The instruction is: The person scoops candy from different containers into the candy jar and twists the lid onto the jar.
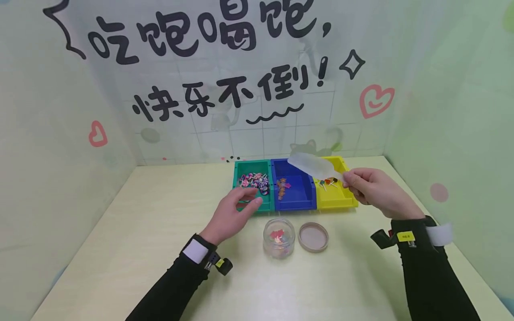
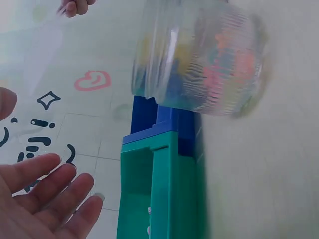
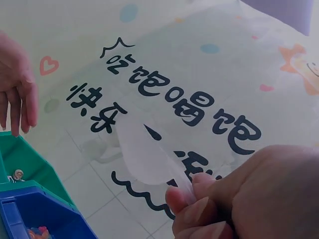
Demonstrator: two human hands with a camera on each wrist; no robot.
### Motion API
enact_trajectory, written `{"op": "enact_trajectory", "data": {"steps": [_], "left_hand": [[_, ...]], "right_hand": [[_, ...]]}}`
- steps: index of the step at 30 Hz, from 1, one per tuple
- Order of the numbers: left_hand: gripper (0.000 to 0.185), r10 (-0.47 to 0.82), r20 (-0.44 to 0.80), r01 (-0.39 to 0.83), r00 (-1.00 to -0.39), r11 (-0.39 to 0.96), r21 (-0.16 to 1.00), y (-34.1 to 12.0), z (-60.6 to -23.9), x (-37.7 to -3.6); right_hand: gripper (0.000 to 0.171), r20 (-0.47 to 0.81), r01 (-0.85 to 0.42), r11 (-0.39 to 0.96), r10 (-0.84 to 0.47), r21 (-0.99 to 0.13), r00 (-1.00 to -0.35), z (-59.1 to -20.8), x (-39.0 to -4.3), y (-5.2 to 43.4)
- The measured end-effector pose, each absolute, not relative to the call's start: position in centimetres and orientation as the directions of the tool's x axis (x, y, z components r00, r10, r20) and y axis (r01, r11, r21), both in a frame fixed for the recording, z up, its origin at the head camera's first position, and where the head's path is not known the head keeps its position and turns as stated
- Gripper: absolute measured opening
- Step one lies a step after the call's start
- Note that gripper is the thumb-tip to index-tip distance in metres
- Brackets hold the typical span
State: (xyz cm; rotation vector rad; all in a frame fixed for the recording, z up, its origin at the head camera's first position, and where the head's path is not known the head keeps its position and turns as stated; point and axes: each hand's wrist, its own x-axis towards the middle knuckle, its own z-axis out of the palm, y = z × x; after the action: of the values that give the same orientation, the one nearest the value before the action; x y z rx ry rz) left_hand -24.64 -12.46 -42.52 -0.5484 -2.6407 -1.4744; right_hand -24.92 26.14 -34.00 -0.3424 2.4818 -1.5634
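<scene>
1. The right hand (image 1: 373,189) pinches one end of a clear plastic bag (image 1: 313,165) between thumb and fingertips; the bag sticks out flat from the pinch, up and toward the person's left, over the blue bin (image 1: 293,187) and the yellow bin (image 1: 335,189). Held by the edge like this, it stays clear of the bins' contents.
2. The left hand (image 1: 234,209) is released, fingers relaxed and spread, holding nothing. It hovers at the front edge of the green bin (image 1: 253,185), just above the small colourful pieces (image 1: 254,180) inside.
3. Below and between the two hands, an open glass jar (image 1: 279,238) stands on the table (image 1: 120,249) with a few pieces in it; its lid (image 1: 313,237) lies just beside it, leaving the mouth free.
4. The jar is blurred in the left wrist view, so its contents cannot be told apart.
</scene>
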Motion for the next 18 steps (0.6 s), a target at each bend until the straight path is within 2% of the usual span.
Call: {"op": "enact_trajectory", "data": {"steps": [11, 18], "left_hand": [[0.052, 0.112, 0.288, 0.304, -0.951, 0.505, 0.808, -13.5, -41.2, -27.2], [0.057, 0.004, 0.25, 0.213, -0.968, 0.541, 0.814, -14.8, -42.1, -28.7]], "right_hand": [[0.036, 0.024, -0.082, 0.405, -0.147, -0.911, -0.989, -33.3, -26.0, 26.8], [0.037, 0.031, -0.068, 0.415, -0.096, -0.907, -0.995, -33.5, -26.8, 26.8]]}}
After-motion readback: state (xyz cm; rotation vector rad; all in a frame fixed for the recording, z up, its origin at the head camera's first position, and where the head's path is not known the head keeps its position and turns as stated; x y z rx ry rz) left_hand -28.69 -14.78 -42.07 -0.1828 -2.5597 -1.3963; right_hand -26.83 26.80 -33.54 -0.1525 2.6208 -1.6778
